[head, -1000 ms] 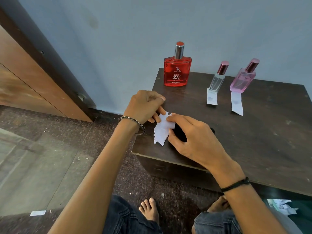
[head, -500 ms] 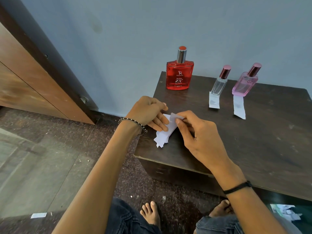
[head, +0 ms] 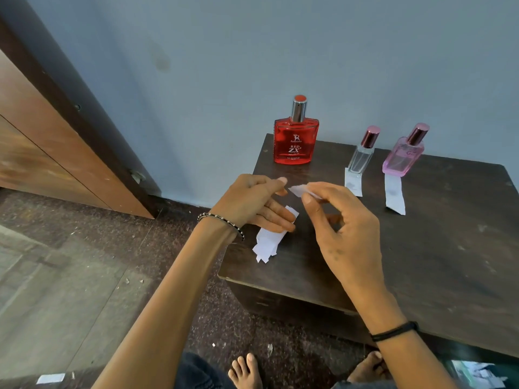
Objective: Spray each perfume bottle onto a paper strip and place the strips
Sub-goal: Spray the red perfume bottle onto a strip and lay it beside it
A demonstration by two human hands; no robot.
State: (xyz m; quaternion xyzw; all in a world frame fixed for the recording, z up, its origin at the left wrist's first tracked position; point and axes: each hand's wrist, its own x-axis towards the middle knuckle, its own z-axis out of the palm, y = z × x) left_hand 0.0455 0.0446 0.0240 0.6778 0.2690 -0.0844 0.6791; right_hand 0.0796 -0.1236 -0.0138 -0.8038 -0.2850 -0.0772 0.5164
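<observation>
Here, right hand (head: 345,228) raised, pinching strip (head: 299,190)

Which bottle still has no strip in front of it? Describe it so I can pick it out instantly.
Look at the dark wooden table against the blue-grey wall. Three bottles stand along its far edge; take the one at the far-left corner. It is the red bottle: wide, flat, silver-necked, marked "RED ZX", while the slim clear bottle and pink bottle each have a paper strip before them.
</observation>
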